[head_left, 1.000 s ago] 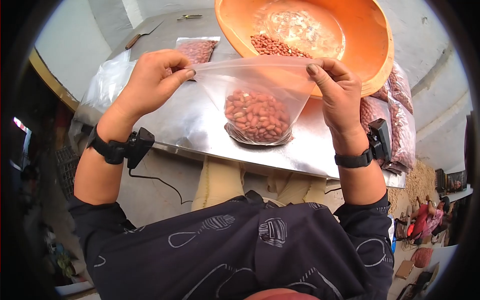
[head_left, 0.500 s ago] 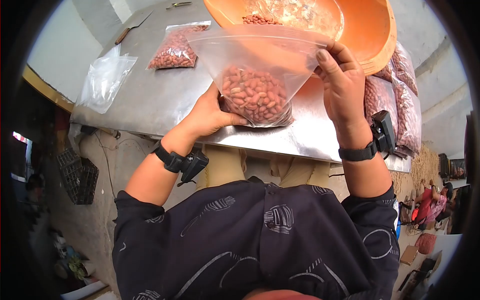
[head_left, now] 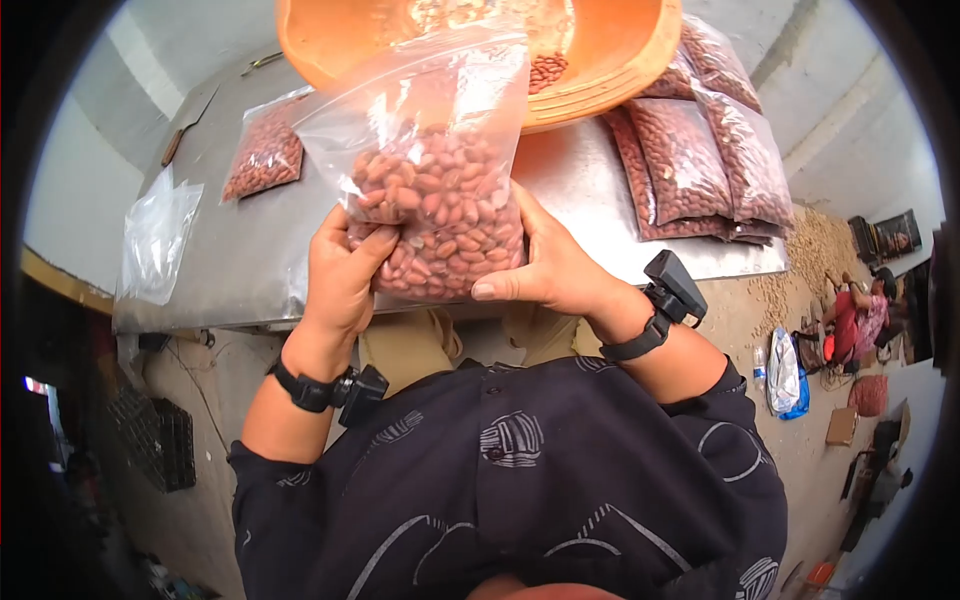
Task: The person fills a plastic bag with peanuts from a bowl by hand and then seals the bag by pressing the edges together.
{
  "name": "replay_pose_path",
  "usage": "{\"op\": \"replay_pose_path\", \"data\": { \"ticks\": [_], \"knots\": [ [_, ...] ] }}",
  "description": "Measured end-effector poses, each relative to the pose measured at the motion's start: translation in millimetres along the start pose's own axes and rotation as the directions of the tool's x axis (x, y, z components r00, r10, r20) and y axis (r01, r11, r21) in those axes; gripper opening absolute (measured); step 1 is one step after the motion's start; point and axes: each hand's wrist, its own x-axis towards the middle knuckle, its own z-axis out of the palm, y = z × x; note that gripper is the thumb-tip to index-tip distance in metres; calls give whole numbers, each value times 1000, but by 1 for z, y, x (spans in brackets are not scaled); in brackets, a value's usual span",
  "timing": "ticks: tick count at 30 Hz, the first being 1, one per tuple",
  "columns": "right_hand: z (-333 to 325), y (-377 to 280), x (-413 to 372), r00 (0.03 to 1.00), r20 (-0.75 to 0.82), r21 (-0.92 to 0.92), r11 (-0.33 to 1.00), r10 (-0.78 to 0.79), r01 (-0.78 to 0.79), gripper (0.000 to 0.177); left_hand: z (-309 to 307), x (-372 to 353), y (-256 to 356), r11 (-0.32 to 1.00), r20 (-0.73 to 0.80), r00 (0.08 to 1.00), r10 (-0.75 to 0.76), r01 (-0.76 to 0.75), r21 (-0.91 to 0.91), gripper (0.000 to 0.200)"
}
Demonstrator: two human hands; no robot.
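Left hand (head_left: 345, 265) is curling partly closed around the near-left side of one held bag (head_left: 445, 215), its thumb pressing the front and its fingers mostly hidden; right hand (head_left: 550, 265) is cupping the opposite side more openly, its thumb lying along the lower front and its fingers reaching behind. Between them, this single bag is hanging over the table's near edge, its clear, glossy plastic bulging around smooth, oval, reddish nuts and wrinkling above them; whether its top is sealed cannot be told. Two black wrist straps (head_left: 310, 392) are circling the wrists, each carrying one boxy device. One second bag (head_left: 265, 150), also nut-filled, is lying flat to the left on the smooth, shiny metal table (head_left: 240, 240). Nearby, clear empty bags (head_left: 158, 240) are overlapping in a crumpled layer, their number unclear. One knife (head_left: 185, 130) with a wooden handle and one slim metal tool (head_left: 262, 64) are resting farther back. One rounded orange basin (head_left: 610, 70) is standing behind the held bag, a small patch of loose nuts (head_left: 546, 72) showing inside. To the right, at least five filled bags (head_left: 685, 160) are lying in an overlapping pile, their lower layers partly hidden.
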Motion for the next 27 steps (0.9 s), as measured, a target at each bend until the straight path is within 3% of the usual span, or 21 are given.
{"op": "replay_pose_path", "data": {
  "ticks": [2, 5, 8, 9, 10, 11, 13, 15, 17, 18, 22, 27],
  "knots": [
    [5, 1, -9, 993, -41, 104, 988, -108, 112, 96, 22, 1, 14, 998, 47, 999, -22, 19, 63, 36],
    [15, -9, -23, 988, -122, 402, 906, -94, 136, 81, 53, 5, 27, 991, 138, 986, -89, 74, 109, 39],
    [-3, -22, -49, 979, -205, 464, 882, 17, 82, 65, 71, 5, 30, 987, 258, 957, -133, 103, 126, 53],
    [-13, -26, -55, 970, -238, 444, 884, -45, 150, 52, 76, 3, 29, 990, 276, 953, -126, 101, 103, 57],
    [-25, -35, -67, 955, -295, 400, 903, -31, 153, 67, 82, 4, 28, 992, 291, 949, -120, 100, 80, 61],
    [-31, -48, -76, 938, -335, 399, 889, -85, 223, 66, 91, 5, 30, 989, 323, 939, -117, 80, 125, 66],
    [-57, -66, -98, 897, -409, 331, 888, -169, 318, 60, 88, 9, 15, 931, 309, 945, -110, -12, 366, 63],
    [-87, -83, -124, 847, -481, 245, 893, -226, 378, 51, 83, 14, -7, 783, 307, 951, -46, -156, 602, 56],
    [-123, -97, -144, 808, -524, 240, 863, -270, 444, 44, 81, 17, -24, 645, 342, 940, 15, -270, 715, 53],
    [-134, -109, -146, 742, -595, 144, 867, -309, 476, 44, 78, 19, -32, 564, 360, 932, 43, -321, 761, 52],
    [-191, -151, -139, 760, -579, -22, 937, -296, 349, 39, 55, 27, -60, 423, 407, 895, 182, -446, 789, 46],
    [-274, -181, -83, 798, -534, -216, 957, -282, 193, 40, 50, 30, -64, 467, 323, 939, 122, -341, 816, 44]
  ]
}}
